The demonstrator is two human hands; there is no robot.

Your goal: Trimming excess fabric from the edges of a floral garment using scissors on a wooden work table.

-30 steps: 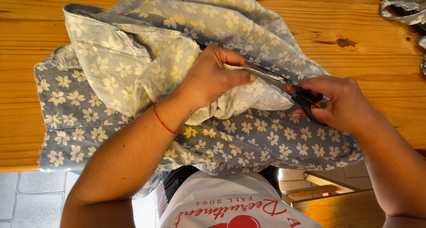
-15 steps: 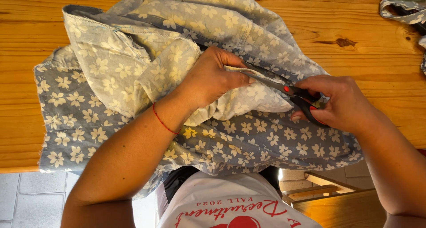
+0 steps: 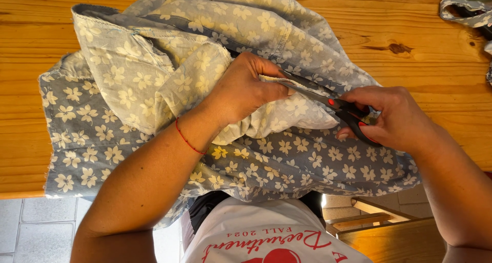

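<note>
Seen from above, looking down on a wooden worktop of orange-toned planks with dark knots. Spread across it, bunched and folded, a piece of grey-blue fabric printed with pale cream flowers, its lighter reverse side turned up on the left and its near edge hanging over the worktop's front.

Left hand resting on the fabric near the middle, fingers curled and clenched on a raised fold, pinching the cloth taut. On the left wrist, a thin red string bracelet.

Right hand just right of the left, closed around the handles of a pair of scissors with black grips and a red pivot. Blades pointing left toward the left hand's fingertips, lying along the pinched fold and touching the cloth; whether parted or closed, cannot tell.

At the far right corner of the worktop, well apart from both hands, a scrap of similar flowered cloth. Below the worktop's edge, a white printed shirt, grey floor tiles at the left and part of a wooden chair at the right.
</note>
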